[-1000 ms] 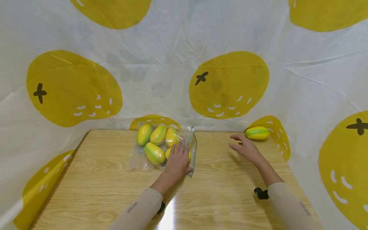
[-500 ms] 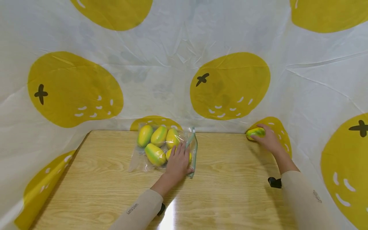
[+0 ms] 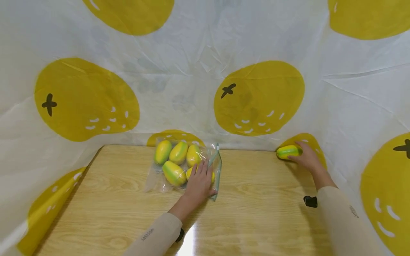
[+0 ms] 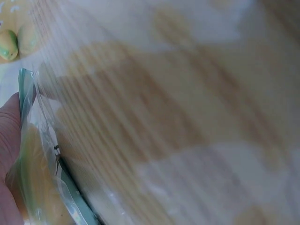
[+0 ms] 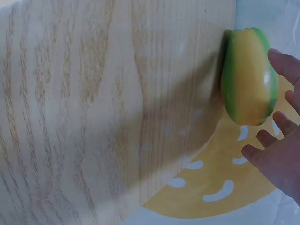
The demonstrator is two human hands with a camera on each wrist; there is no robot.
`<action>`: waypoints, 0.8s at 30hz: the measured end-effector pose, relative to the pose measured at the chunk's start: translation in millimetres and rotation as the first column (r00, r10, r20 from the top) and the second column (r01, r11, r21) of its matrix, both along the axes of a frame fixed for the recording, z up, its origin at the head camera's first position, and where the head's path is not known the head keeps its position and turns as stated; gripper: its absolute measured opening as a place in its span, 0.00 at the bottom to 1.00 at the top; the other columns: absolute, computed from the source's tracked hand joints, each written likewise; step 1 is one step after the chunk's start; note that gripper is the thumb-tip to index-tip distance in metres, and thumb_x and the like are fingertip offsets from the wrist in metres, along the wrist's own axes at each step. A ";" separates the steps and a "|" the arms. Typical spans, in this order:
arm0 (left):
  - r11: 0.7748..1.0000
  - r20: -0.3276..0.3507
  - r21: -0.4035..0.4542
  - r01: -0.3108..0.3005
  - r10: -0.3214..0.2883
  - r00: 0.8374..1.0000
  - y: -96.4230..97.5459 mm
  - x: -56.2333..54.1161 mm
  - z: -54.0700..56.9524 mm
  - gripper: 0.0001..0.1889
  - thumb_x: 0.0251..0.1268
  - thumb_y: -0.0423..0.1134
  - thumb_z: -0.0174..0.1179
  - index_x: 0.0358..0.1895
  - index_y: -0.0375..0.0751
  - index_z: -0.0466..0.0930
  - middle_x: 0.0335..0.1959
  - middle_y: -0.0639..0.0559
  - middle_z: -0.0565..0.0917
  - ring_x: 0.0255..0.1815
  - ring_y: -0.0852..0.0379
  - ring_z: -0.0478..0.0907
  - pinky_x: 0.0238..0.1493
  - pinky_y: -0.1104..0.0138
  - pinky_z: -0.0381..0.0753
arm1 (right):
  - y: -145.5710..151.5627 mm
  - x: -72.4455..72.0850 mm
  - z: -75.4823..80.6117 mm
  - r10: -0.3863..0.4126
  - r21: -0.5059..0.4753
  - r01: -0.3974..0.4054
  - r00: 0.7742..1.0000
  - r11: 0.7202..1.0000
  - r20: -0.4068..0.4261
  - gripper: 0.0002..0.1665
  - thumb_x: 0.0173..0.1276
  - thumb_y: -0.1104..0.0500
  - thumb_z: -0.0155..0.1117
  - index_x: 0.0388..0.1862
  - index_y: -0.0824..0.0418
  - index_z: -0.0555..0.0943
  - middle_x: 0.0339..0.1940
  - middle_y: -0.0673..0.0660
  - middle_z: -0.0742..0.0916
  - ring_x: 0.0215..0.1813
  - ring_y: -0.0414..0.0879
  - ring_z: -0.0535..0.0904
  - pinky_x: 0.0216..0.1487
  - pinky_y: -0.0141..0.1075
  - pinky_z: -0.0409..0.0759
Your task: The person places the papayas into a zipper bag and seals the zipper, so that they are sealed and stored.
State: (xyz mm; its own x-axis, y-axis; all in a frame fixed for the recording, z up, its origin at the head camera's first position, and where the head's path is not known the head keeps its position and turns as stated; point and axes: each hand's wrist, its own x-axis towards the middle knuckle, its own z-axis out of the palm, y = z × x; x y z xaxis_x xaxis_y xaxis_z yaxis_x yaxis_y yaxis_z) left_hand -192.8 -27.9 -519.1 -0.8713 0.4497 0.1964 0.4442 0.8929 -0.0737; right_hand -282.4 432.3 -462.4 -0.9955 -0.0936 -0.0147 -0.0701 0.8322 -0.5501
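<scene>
The loose papaya [image 3: 289,152] lies on its side at the back right of the bench [image 3: 128,217], close to the cloth [image 3: 182,99]. It is shiny and yellow with green stripes. The right hand [image 3: 308,156] is at its right end. In the head view, the thumb is on the near side of it and a finger is on the far side. In the right wrist view, the fingers are spread out, not curled round the papaya, and one fingertip is at its edge. I cannot tell how hard that tip presses.

The left hand [image 3: 198,183] rests on the right part of a clear zip bag [image 3: 152,180], with its fingers straight. The bag lies near the back of the bench, well apart from the loose papaya. Five papayas [image 3: 173,173] show inside: three in a row at the back and two in front. The left hand hides some of the front right one. A green zip strip [image 3: 220,172] runs down the bag's right side, by the left thumb.

The cloth is white with big yellow fruits printed on it. Both sleeves [image 3: 157,233] are beige with dark writing.
</scene>
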 end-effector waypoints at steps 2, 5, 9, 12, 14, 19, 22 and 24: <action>1.000 0.005 -0.009 0.000 0.000 1.000 0.7 0.3 -1.1 0.59 0.48 0.75 0.69 0.77 0.38 0.63 0.82 0.37 0.58 0.83 0.42 0.58 0.80 0.47 0.60 | 2.0 0.3 -3.4 0.006 0.008 -0.006 1.000 1.000 -0.013 0.49 0.73 0.58 0.68 0.77 0.81 0.54 0.75 0.86 0.59 0.76 0.82 0.51 0.73 0.72 0.52; 1.000 -0.006 -0.028 -0.012 0.012 1.000 1.6 0.2 -1.7 0.59 0.48 0.76 0.69 0.78 0.39 0.63 0.83 0.38 0.59 0.83 0.42 0.58 0.80 0.48 0.60 | 2.2 0.9 -6.8 0.010 0.048 -0.009 1.000 0.999 -0.024 0.49 0.72 0.55 0.69 0.78 0.79 0.55 0.75 0.85 0.60 0.76 0.81 0.52 0.72 0.73 0.52; 1.000 -0.016 -0.017 -0.008 0.008 1.000 2.9 -0.2 -1.5 0.61 0.46 0.75 0.70 0.78 0.39 0.62 0.82 0.38 0.59 0.82 0.42 0.59 0.80 0.47 0.60 | 2.9 2.9 -11.1 -0.012 0.104 0.013 1.000 0.995 -0.010 0.48 0.73 0.53 0.67 0.79 0.75 0.55 0.76 0.84 0.60 0.76 0.80 0.52 0.70 0.76 0.48; 1.000 -0.018 -0.015 0.001 -0.002 1.000 3.2 0.1 -1.3 0.62 0.46 0.76 0.70 0.78 0.38 0.61 0.82 0.38 0.60 0.82 0.42 0.60 0.79 0.47 0.61 | 3.8 5.4 -15.7 -0.029 0.120 0.031 0.999 0.992 -0.015 0.47 0.72 0.55 0.67 0.79 0.74 0.56 0.74 0.85 0.61 0.74 0.81 0.54 0.69 0.77 0.47; 1.000 -0.027 -0.021 0.002 -0.003 1.000 2.8 0.5 -1.1 0.61 0.46 0.76 0.69 0.78 0.38 0.62 0.82 0.37 0.60 0.82 0.42 0.60 0.79 0.47 0.61 | 3.6 7.2 -19.0 -0.032 0.117 0.036 0.999 0.993 -0.036 0.45 0.71 0.57 0.68 0.77 0.75 0.58 0.72 0.86 0.61 0.72 0.82 0.55 0.69 0.77 0.48; 1.000 -0.042 -0.030 -0.001 0.000 0.999 1.3 0.8 -1.2 0.60 0.47 0.76 0.69 0.77 0.38 0.63 0.82 0.37 0.59 0.82 0.43 0.59 0.79 0.48 0.61 | -0.5 11.2 -25.2 -0.039 0.063 0.044 0.996 0.997 -0.076 0.42 0.69 0.61 0.69 0.75 0.76 0.62 0.70 0.88 0.62 0.71 0.83 0.55 0.67 0.76 0.55; 1.000 -0.040 -0.026 0.004 -0.006 0.999 1.0 0.7 -1.9 0.60 0.48 0.75 0.69 0.77 0.37 0.62 0.82 0.37 0.59 0.82 0.42 0.59 0.79 0.47 0.62 | -2.7 14.7 -26.2 -0.061 0.041 0.063 0.996 0.997 -0.059 0.42 0.70 0.59 0.70 0.75 0.75 0.63 0.71 0.88 0.60 0.71 0.83 0.54 0.67 0.76 0.57; 1.000 -0.041 -0.022 0.007 -0.008 0.999 1.4 0.3 -2.2 0.60 0.48 0.75 0.69 0.77 0.37 0.62 0.82 0.37 0.59 0.82 0.42 0.59 0.79 0.47 0.62 | -3.7 17.1 -26.6 -0.079 0.026 0.080 0.996 0.996 -0.039 0.43 0.70 0.57 0.71 0.75 0.75 0.62 0.71 0.88 0.59 0.71 0.84 0.53 0.66 0.76 0.58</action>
State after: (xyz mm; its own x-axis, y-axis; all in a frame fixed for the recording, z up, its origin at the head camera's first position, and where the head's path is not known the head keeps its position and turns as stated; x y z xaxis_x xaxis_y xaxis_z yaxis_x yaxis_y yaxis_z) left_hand -192.5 -26.5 -521.3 -0.8592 0.4610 0.2222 0.4473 0.8874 -0.1115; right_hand -265.3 428.6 -489.0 -0.9997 -0.0146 0.0220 -0.0240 0.8505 -0.5255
